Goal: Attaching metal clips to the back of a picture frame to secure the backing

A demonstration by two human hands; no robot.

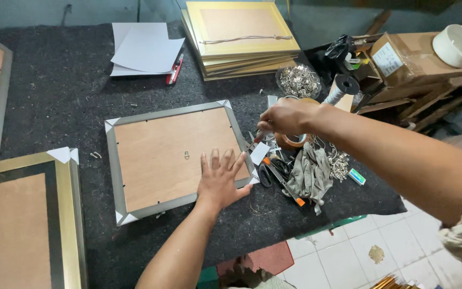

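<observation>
Left fingers [224, 160] lie spread flat on the frame [172, 158] back; right fingers [274, 126] pinch a red-handled tool [253, 142], angled down-left toward the frame's right edge.

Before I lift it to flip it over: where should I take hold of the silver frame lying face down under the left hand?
Probably by its long silver side rails, one hand on each, coming from the left and right edges. The silver frame lies flat, back up, so only the raised rim offers a grip. The left hand already rests on its lower right part; the paper-capped corners look less firm.
</observation>
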